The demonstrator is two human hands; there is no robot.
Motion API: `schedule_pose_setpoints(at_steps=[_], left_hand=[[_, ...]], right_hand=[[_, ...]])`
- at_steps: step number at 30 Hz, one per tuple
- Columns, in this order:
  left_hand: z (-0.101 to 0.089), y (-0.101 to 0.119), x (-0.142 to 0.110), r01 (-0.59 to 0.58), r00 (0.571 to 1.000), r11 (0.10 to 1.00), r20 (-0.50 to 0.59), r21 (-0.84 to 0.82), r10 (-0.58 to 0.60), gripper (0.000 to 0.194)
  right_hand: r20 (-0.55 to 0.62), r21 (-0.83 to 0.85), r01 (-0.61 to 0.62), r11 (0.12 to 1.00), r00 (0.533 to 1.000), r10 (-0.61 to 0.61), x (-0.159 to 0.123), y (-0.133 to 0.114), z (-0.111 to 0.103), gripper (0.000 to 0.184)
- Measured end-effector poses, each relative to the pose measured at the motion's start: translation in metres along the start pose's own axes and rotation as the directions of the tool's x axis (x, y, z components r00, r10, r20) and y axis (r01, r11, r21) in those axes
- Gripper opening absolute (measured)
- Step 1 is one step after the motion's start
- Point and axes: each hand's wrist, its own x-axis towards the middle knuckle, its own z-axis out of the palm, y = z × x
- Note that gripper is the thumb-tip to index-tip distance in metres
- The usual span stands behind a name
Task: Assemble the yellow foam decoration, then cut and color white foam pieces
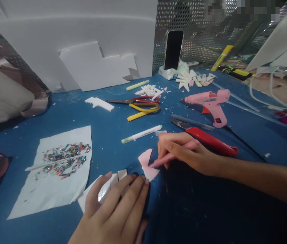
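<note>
A pink marker [170, 156] is gripped in my right hand [189, 152], its tip touching a small notched cutout [146, 162] coloured pink. My left hand [116, 208] lies flat with fingers stretched out, the fingertips at the cutout's lower edge. Partly hidden under that hand are white and silvery pieces [105, 189]. Behind my right hand lies a red-handled utility knife [209, 139]. A white pen with green ends [142, 134] rests just beyond the cutout.
A pink glue gun [206, 101] lies right, its cord trailing forward. Scissors [138, 100], a yellow marker [139, 116] and white scraps [148, 90] sit mid-table. Glitter covers a paper sheet [31, 198] at left. A phone [174, 51] stands behind, near white board [82, 30].
</note>
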Motion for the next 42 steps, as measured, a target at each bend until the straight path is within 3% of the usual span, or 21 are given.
schedule_pose_setpoints(at_steps=[3, 13, 16, 20, 23, 27, 30, 42], left_hand=[[-0.0004, 0.0, 0.0, 0.005, 1.0, 1.0, 0.002, -0.002, -0.005, 0.027], [-0.0012, 0.0004, 0.0001, 0.001, 1.0, 1.0, 0.02, 0.002, -0.001, 0.028], [-0.0011, 0.0, -0.0003, -0.005, 1.0, 1.0, 0.018, 0.003, 0.005, 0.029], [-0.0015, -0.0001, -0.0005, -0.007, 1.0, 1.0, 0.02, 0.006, 0.007, 0.029], [-0.0017, 0.0001, -0.0003, -0.001, 1.0, 1.0, 0.02, -0.007, 0.001, 0.028], [-0.0017, 0.0005, 0.0001, 0.013, 1.0, 1.0, 0.015, -0.026, -0.012, 0.028], [-0.0019, 0.0006, 0.0004, 0.009, 1.0, 1.0, 0.013, -0.021, -0.009, 0.028], [-0.0018, 0.0009, 0.0, 0.007, 1.0, 1.0, 0.018, -0.019, -0.006, 0.028]], right_hand=[[0.039, 0.032, -0.034, 0.999, 0.999, 0.033, -0.0001, 0.0004, -0.0002, 0.043], [-0.004, -0.005, -0.007, 1.0, 1.0, 0.007, -0.0001, 0.0025, -0.0002, 0.043], [0.036, 0.058, -0.046, 0.997, 0.998, 0.044, -0.0001, 0.0032, -0.0004, 0.044], [-0.007, 0.005, -0.01, 1.0, 1.0, 0.01, -0.0002, 0.0025, -0.0008, 0.042], [0.034, 0.049, -0.054, 0.997, 0.998, 0.052, 0.0, 0.0019, -0.0006, 0.045], [-0.012, 0.043, -0.032, 0.999, 0.999, 0.032, -0.0002, 0.0025, -0.0002, 0.042], [0.028, 0.069, -0.066, 0.995, 0.998, 0.064, -0.0008, 0.0027, -0.0004, 0.046], [-0.011, 0.043, -0.043, 0.998, 0.999, 0.044, -0.001, 0.0033, -0.0012, 0.045]])
